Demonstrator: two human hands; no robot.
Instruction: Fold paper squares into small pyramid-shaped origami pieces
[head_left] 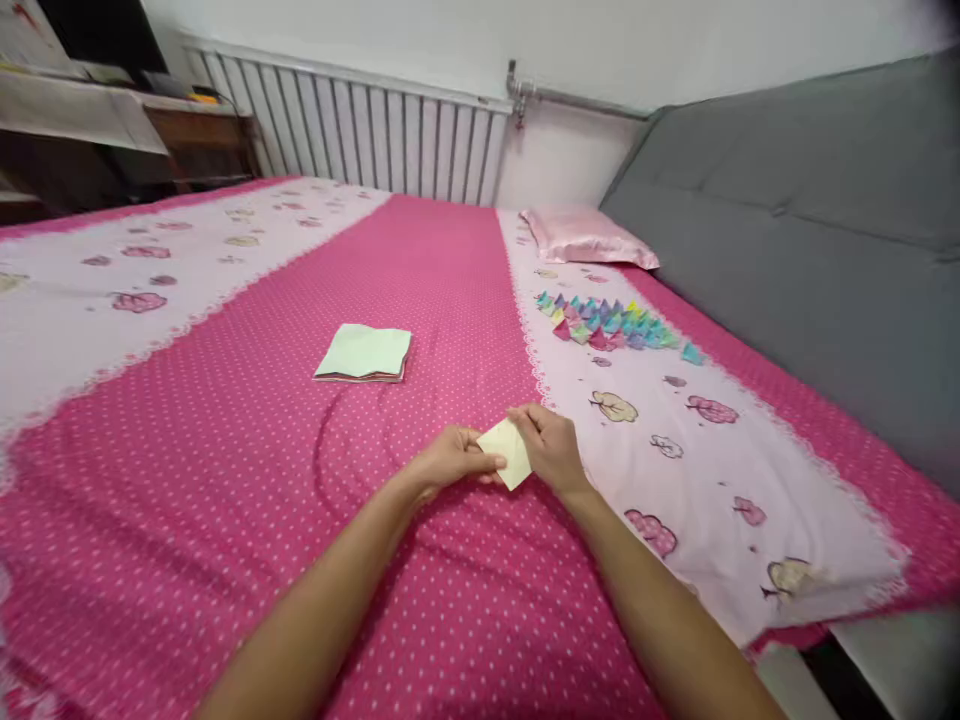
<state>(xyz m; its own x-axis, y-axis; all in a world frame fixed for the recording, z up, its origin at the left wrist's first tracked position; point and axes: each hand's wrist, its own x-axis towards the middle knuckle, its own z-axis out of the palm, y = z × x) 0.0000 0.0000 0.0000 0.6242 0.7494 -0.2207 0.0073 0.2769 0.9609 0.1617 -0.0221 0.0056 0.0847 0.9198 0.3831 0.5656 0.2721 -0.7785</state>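
We see the bed cover (450,260) as soft, matt cloth, smooth but lightly rucked toward the bed's near edge. Over that part, the yellow square (511,455) looks like thin, matt, crisp paper; the stack (365,352) farther in is also flat, dull-surfaced paper, slightly wavy at its sheet edges. Nearer the bed's right edge, we find the little folded pieces (615,325) to be matt paper with sharp creases. At the far right corner, the pillow (585,237) has a glossy, satin-like cloth face. Along the right edge, the headboard (787,190) looks padded in matt fabric. Beyond the far edge, we make out a painted metal radiator (352,120) and a smooth, matt wall (360,35).
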